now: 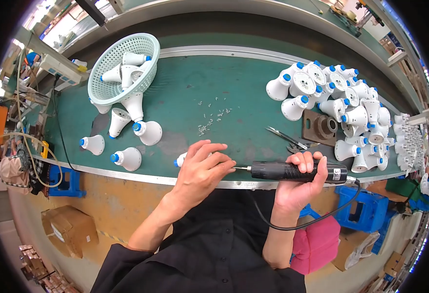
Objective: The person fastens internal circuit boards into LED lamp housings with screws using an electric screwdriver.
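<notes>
The left hand point(202, 168) is at the near edge of the green bench point(185, 83). Its fingers are curled shut over a small white bulb housing point(181, 159). Only the blue-capped end of it peeks out on the left, so most of it is hidden. The right hand point(300, 183) has its fingers wrapped tight around a black electric screwdriver point(292, 171). The tool lies flat and points left, and its thin bit point(241, 167) goes in under the left fingertips. I cannot see if a screw is on the tip.

This looks like the moment to drive a screw into the housing, so the main thing is to line up well. The bit should go straight into the hole, not at a slant, or the screw may go in crooked or slip out. The left hand should hold the housing firm so it does not spin, with the fingertips off to the side of the bit. A soft, even push is likely best, because the white shell looks like thin plastic. The cord point(317, 222) hangs loose below the bench and should have room to move. More tiny screws point(209, 122) lie on the bench just past the left hand. More housings sit in a pile point(341, 105) to the right and in a green basket point(152, 49) to the left.
</notes>
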The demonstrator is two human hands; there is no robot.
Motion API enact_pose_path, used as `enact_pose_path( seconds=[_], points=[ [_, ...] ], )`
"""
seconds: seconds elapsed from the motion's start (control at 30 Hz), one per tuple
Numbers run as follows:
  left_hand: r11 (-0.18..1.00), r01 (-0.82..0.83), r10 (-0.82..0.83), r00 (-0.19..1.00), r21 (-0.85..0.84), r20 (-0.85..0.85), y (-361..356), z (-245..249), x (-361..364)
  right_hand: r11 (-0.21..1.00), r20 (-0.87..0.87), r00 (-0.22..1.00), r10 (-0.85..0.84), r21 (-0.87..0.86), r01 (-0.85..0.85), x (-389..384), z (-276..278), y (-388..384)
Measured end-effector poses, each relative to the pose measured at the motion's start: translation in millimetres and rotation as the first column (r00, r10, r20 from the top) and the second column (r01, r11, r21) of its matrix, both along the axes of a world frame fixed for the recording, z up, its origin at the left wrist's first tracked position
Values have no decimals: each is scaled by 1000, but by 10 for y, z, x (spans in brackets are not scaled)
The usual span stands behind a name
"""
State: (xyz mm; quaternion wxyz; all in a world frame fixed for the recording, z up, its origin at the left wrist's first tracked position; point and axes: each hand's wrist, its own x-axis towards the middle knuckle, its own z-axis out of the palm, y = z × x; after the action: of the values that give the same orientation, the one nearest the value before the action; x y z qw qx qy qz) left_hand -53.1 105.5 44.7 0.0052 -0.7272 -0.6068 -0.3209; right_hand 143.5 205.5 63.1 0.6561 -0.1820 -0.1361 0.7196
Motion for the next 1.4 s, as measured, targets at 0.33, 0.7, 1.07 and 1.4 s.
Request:
enact_pose_path(
  seconds=[0.33,0.7,1.07,1.4],
  points=[
    [918,-319,322,946,-235,-26,-431,-196,-294,997,42,996,-75,15,74,37,23,-61],
    [927,-144,326,765,-345,556,-645,-321,89,992,43,999,15,124,-20,86,199,-244],
    [965,-183,247,870,-185,427,-698,-376,161,969,198,973,120,189,-158,-6,156,-351],
    [964,-207,262,856,-169,447,-660,-337,194,973,250,959,132,150,-173,-4,74,-359]
  ],
)
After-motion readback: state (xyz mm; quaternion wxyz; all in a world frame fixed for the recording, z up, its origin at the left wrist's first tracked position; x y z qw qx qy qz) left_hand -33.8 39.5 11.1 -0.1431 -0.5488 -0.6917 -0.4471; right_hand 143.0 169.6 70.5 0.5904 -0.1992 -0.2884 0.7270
